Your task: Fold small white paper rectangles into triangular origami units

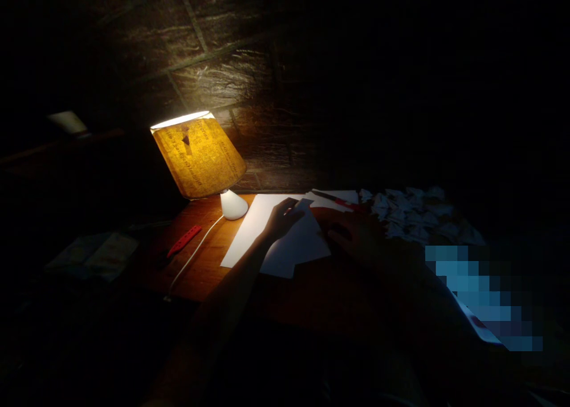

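Loose sheets of white paper point(249, 241) overlap on the wooden table in the lamp's light. My left hand point(283, 218) lies over the sheets, fingers stretched toward their far edge and thumb apart. Just right of the paper, my right hand point(354, 234) is low over the table in deep shadow. Its thumb stands apart from the other fingers, and nothing shows in it. Beyond the hands, a long dark tool with a red handle point(350, 204) lies across more white paper point(325, 200); its kind is hard to make out.
A lit lamp with a yellow printed shade point(200, 158) stands at the back left, its white cord point(196, 256) running forward. Left of the cord lies a red perforated-handled tool point(184, 238). Crumpled pale pieces point(409, 214) are heaped at the right. A stone-patterned wall point(231, 75) rises behind.
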`<state>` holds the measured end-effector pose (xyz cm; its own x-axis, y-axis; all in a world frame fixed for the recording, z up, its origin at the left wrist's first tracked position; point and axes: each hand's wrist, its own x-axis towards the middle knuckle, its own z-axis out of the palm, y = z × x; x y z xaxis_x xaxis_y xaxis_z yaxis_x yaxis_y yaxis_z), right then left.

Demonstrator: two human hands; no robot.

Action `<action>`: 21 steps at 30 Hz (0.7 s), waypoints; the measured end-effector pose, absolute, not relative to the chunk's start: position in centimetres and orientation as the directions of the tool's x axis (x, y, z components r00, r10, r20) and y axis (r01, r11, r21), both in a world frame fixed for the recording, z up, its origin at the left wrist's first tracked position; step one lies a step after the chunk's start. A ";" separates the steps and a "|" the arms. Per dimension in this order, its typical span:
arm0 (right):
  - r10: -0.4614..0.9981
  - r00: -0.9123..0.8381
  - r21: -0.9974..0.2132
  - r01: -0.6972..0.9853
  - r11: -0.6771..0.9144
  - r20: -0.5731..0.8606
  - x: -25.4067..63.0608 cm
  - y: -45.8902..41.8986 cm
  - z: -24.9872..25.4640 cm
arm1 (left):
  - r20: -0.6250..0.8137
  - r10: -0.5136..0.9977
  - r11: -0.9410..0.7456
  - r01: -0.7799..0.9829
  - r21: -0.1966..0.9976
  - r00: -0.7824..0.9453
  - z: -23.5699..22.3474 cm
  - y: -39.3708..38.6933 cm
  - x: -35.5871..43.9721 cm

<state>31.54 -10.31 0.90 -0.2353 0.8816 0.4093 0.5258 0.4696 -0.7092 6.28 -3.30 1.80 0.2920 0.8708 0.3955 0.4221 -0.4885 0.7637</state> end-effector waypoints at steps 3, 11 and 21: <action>0.897 -0.204 -0.735 0.517 0.439 0.392 31.6 -10.4 0.9 | 0.405 0.863 -0.496 0.351 0.794 0.303 1.6 -4.2 7.7; 0.927 -0.277 -0.756 0.542 0.367 0.252 31.5 -10.3 0.7 | 0.429 0.800 -0.575 0.334 0.747 0.419 1.1 -4.9 8.6; 0.888 -0.181 -0.679 0.586 0.443 0.423 31.9 -9.8 0.6 | 0.448 0.874 -0.467 0.573 0.673 0.185 0.2 -3.4 7.4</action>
<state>31.85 -9.76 0.62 -0.1809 0.8879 0.4231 0.5860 0.4428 -0.6787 7.38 -3.41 0.21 0.1852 0.8745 0.4483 0.5735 -0.4667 0.6733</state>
